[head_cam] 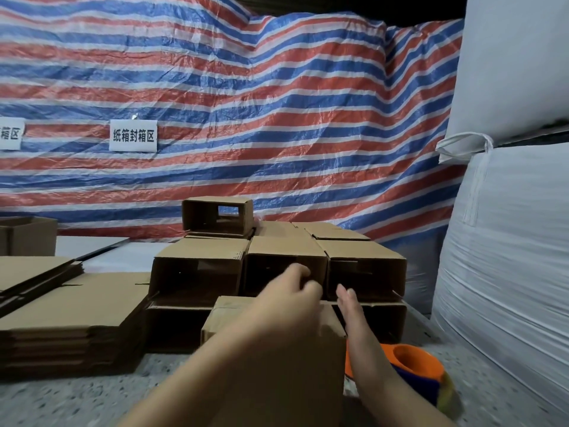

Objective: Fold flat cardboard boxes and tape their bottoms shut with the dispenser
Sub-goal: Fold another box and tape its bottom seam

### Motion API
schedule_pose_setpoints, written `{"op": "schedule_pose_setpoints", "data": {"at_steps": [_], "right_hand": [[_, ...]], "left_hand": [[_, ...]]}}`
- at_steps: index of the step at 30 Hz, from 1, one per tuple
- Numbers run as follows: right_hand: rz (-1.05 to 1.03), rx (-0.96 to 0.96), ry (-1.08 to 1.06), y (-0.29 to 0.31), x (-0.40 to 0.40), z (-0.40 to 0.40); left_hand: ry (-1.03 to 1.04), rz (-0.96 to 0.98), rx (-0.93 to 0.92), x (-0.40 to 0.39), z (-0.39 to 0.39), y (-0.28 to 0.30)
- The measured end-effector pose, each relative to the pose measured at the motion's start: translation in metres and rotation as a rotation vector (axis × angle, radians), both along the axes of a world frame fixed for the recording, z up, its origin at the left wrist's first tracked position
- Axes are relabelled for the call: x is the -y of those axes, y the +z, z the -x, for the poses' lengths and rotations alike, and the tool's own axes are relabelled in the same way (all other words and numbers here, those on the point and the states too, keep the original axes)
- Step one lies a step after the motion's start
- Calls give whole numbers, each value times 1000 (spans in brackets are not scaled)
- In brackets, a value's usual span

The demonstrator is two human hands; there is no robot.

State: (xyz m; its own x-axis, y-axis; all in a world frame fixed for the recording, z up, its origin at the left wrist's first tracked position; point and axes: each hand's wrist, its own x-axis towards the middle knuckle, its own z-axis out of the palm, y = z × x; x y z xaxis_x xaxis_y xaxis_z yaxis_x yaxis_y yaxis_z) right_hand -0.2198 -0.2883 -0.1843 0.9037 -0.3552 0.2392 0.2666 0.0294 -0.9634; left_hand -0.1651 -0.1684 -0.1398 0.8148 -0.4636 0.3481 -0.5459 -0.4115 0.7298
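Observation:
A folded brown cardboard box stands on the speckled floor in front of me. My left hand lies over its top far edge with the fingers curled there. My right hand is beside the box's right side with straight fingers, holding nothing. Behind it, a stack of folded boxes lies on its sides with the open ends facing me. Under my right forearm sits an orange and blue tape dispenser on the floor.
A pile of flat cardboard sheets lies at the left. One more open box stands at the far left. Large white sacks fill the right side. A striped tarp with paper signs hangs behind.

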Motion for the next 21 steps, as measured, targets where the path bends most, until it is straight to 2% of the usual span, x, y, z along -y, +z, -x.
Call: {"op": "schedule_pose_setpoints", "data": {"at_steps": [1,4,6,8,10,13,16,18,21], "right_hand": [[21,-8,49,-3,2,-3],[0,-95,118,-5,4,-8],[-29,-136,117,-5,5,-8],[-26,-148,108,-7,9,-8],[-29,-152,116,-8,9,-5],[-60,-162,132,-9,9,-6],[-71,-130,157,-15,7,-3],[-70,-88,143,-19,4,0],[-200,-8,96,-26,-3,-5]], "left_hand": [[10,107,-104,0,-10,5],[6,179,-300,-11,-21,21],[15,109,-163,-29,-25,22],[114,68,23,-53,-20,23],[173,61,76,-77,-19,10],[164,154,-102,-97,-11,-27],[85,408,-308,-100,-2,-58],[47,498,-438,-99,3,-72],[11,532,-476,-100,1,-92]]}}
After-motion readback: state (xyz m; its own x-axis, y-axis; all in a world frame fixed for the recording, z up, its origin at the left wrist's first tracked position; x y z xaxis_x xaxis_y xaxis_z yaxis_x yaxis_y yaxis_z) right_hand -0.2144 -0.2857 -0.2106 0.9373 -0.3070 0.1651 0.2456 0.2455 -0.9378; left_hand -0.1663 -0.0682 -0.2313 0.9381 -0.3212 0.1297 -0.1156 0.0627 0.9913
